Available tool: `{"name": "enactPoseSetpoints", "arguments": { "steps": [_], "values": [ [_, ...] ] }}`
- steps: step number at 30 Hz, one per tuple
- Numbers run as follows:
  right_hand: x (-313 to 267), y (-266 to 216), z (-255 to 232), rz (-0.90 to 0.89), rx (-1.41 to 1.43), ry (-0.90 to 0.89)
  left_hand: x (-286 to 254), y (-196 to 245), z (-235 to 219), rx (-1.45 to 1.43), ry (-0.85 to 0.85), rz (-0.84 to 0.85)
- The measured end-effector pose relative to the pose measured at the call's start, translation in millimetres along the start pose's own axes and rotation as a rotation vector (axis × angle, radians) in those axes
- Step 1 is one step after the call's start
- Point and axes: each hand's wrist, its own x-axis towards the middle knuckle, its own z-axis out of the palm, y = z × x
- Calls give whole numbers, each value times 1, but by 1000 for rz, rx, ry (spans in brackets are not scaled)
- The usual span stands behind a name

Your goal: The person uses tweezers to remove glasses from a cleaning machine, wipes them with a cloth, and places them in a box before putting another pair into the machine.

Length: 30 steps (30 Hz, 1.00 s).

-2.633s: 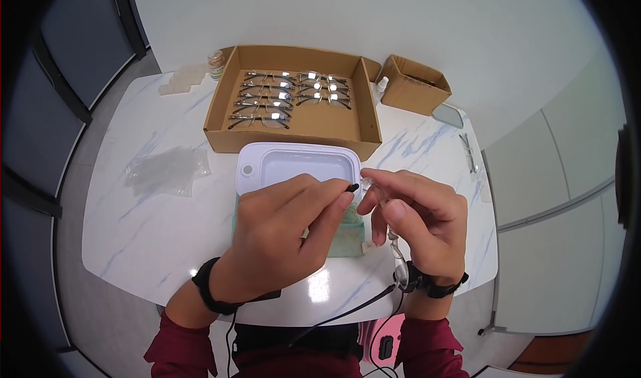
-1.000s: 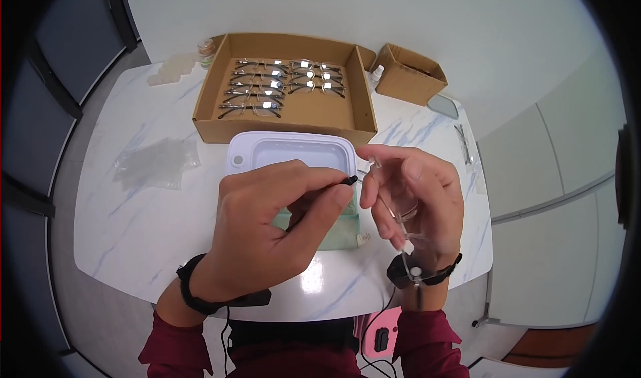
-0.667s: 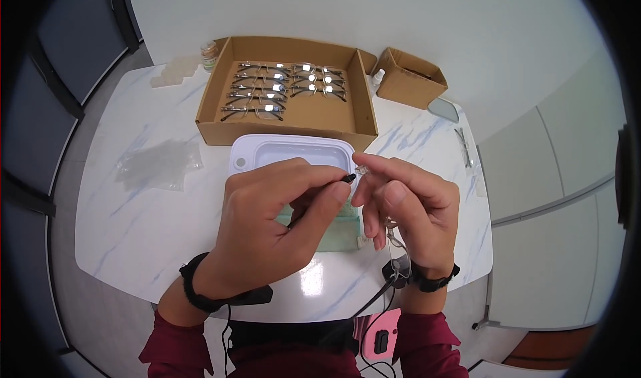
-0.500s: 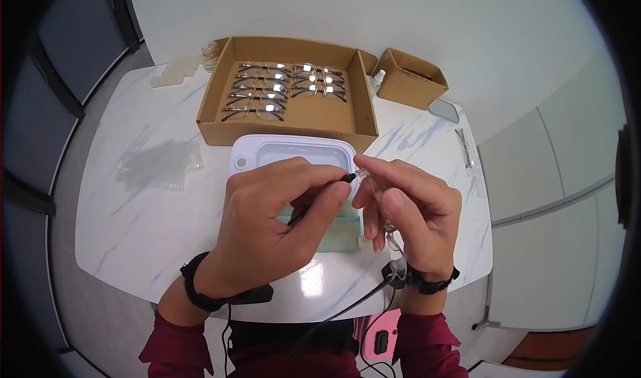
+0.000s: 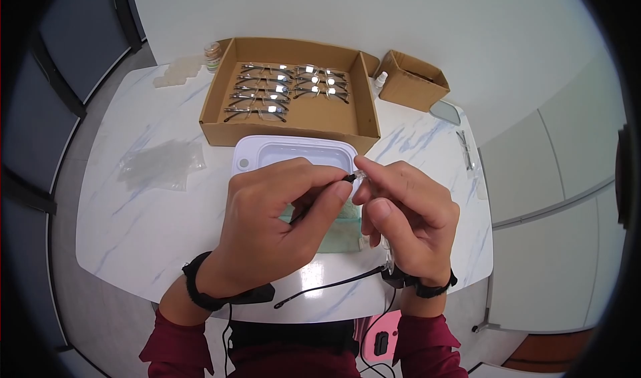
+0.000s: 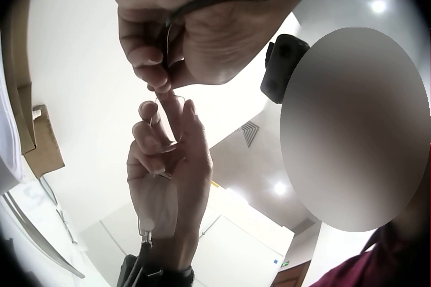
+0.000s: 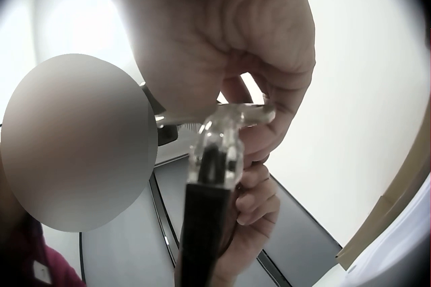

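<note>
A pair of eyeglasses with a clear front and black temples is held between both hands, above the table. My left hand [image 5: 274, 224] pinches one black temple near its hinge end; its tip crosses the palm in the left wrist view. Fingers of my right hand [image 5: 417, 211] hold the clear front, with the index fingertip at the clear corner piece [image 5: 361, 175] against that temple's end. From the front's other corner the second temple [image 5: 330, 283] points left. The right wrist view shows this clear corner [image 7: 222, 142] close up. The right hand hides part of the lenses.
Behind the hands stands a pale basin [image 5: 244, 148] with a green cloth [image 5: 340, 242] before it. A cardboard tray [image 5: 337, 121] holds rows of eyeglasses. Around them are a small box [image 5: 407, 94], spray bottle [image 5: 380, 82], clear bags [image 5: 160, 166] and another pair of glasses [image 5: 465, 150].
The right hand has turned the eyeglasses, bringing the clear corner to the pinched temple's end. The free temple has swung out to the left. The left hand keeps its pinch.
</note>
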Motion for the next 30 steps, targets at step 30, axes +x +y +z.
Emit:
{"name": "enactPoseSetpoints", "arguments": {
  "steps": [30],
  "values": [
    [2,4,3,-73,-114,-22,1,-3,1,-3,47,31]
  ]
}}
